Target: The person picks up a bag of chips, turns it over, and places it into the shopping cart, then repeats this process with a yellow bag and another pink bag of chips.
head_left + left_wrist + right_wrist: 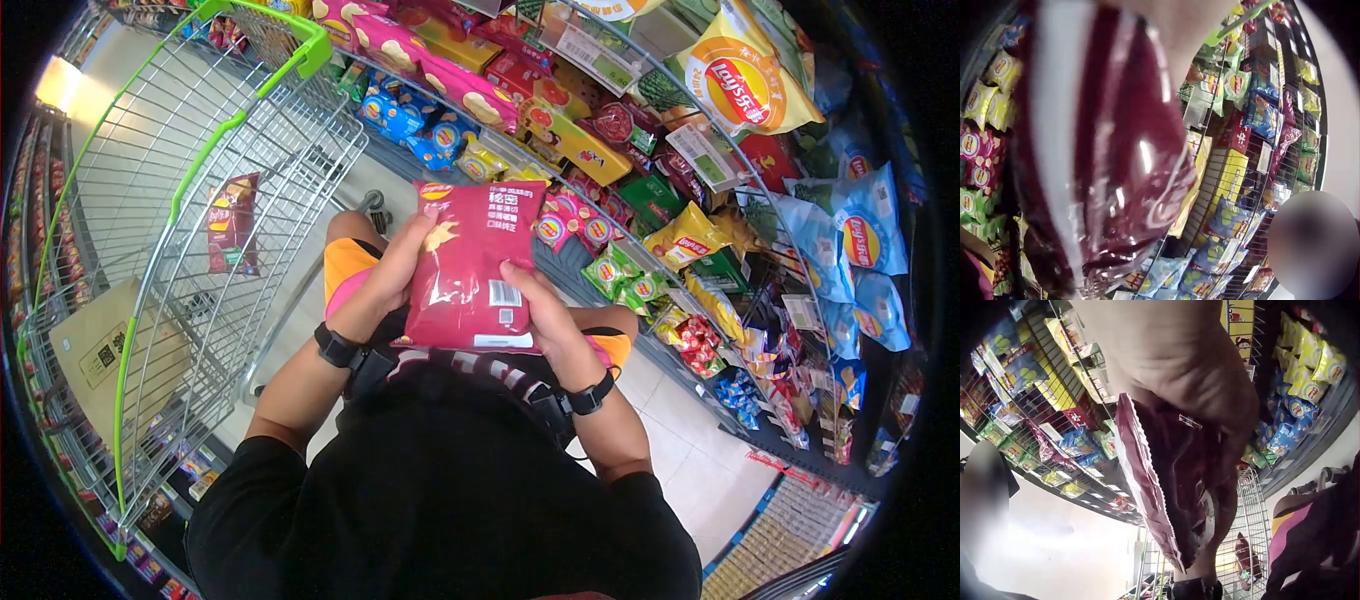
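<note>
A maroon bag of Lay's potato chips (465, 265) is held in front of the body, its printed face with a barcode turned up. My left hand (398, 262) grips its left side, the thumb lying on the front near the top. On the opposite side my right hand (545, 308) grips the lower edge, thumb over the front beside the barcode. The puffed chip bag (1116, 137) fills much of the left wrist view, where the holding fingers are mostly hidden. Seen from the right wrist, the right hand (1179, 369) wraps over the bag's crimped edge.
A wire shopping cart (285, 165) with green trim stands at the left. Inside it lie another maroon chip bag (232, 222) and a brown paper bag (115, 355). Shelves of snack bags, including a yellow Lay's bag (740, 80), run along the front and right.
</note>
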A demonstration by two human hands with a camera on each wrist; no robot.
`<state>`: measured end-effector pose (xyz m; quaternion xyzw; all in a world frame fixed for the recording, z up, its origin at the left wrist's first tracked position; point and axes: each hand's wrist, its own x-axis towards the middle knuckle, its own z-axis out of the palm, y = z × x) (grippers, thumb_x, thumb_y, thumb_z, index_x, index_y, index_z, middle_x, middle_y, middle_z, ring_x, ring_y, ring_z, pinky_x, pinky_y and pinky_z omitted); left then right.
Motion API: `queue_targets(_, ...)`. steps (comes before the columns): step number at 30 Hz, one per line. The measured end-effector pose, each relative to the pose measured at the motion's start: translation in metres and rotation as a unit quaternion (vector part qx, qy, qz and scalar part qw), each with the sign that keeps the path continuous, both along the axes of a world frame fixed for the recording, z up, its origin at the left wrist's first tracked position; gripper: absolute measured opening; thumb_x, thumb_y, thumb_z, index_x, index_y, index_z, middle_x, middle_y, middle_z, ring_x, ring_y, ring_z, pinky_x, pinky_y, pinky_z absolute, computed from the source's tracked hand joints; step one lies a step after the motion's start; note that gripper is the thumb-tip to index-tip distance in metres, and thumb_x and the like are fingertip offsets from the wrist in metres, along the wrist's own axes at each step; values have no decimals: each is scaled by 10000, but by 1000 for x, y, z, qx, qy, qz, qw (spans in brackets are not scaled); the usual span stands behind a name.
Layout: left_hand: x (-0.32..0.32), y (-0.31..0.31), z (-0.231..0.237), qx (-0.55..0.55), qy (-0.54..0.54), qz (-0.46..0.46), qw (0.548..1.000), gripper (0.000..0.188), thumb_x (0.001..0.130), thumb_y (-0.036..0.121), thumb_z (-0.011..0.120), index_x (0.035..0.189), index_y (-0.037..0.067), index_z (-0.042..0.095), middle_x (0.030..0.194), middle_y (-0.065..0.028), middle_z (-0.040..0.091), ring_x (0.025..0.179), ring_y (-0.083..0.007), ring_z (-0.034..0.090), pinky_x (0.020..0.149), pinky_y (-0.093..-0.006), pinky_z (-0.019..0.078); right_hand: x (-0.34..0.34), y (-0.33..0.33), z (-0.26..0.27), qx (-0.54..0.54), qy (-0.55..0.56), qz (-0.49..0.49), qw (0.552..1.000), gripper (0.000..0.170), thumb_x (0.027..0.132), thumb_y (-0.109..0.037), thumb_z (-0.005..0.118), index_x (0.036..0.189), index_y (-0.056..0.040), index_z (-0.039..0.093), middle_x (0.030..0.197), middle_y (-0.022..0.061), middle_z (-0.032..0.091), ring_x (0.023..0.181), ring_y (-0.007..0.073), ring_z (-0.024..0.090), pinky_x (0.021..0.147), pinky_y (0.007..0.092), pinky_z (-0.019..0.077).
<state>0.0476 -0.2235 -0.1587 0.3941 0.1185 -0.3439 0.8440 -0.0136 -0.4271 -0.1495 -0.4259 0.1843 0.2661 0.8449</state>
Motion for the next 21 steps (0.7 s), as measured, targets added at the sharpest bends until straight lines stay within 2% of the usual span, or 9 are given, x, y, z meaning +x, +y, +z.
queue_targets(3,-3,-3,-2,30,-83,-5,996,524,963,356,519,1321,-7,399,1233,-128,554,1088,-169,583,925,-311,481,7,-6,-8,13,29,-22,999,415,909,-266,608,1232,-23,514,1113,97,625,961,170,639,833,312,523)
queue_targets(7,-7,0,-13,96,-107,-30,989,653,939,371,565,1371,-51,317,1265,-181,507,1111,-199,557,951,-315,457,12,-9,-5,29,30,-56,998,400,903,-261,617,1218,-36,514,1096,95,627,950,176,642,826,316,531)
queue_targets(21,-8,0,-19,79,-111,-23,990,624,935,311,588,1375,-38,316,1261,-159,514,1104,-179,562,929,-301,470,13,-12,-10,26,14,-44,999,441,904,-243,620,1260,-23,481,1159,110,605,1010,188,626,872,324,517)
